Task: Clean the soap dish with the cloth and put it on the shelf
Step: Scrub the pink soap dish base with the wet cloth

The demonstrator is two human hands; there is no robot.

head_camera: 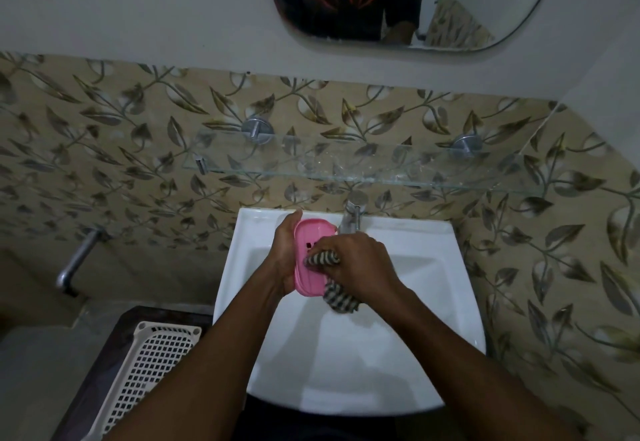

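Gripping the pink soap dish (311,257) in the left hand (282,262), palm along its left long edge, fingers (295,215) curled behind it with a tip showing over the far end. Holding it tilted on edge above the white washbasin (415,319), clear of the bowl, slotted hollow side turned toward the right hand (362,264). Clutching a bunched checked cloth (341,298) in that right hand, fingers (330,244) curled tight round it, pressing the wad against the dish's inner face just right of the left fingers. Below the right fingers, a loose tail of cloth hanging over the bowl. Just beyond the right fingers, a chrome tap (351,215) at the basin's back rim. Farther beyond both sets of fingers, a glass shelf (346,165) on two round metal brackets against leaf-patterned tiles. Well to the left of the left fingers and nearer the body, a cream perforated basket (149,364).
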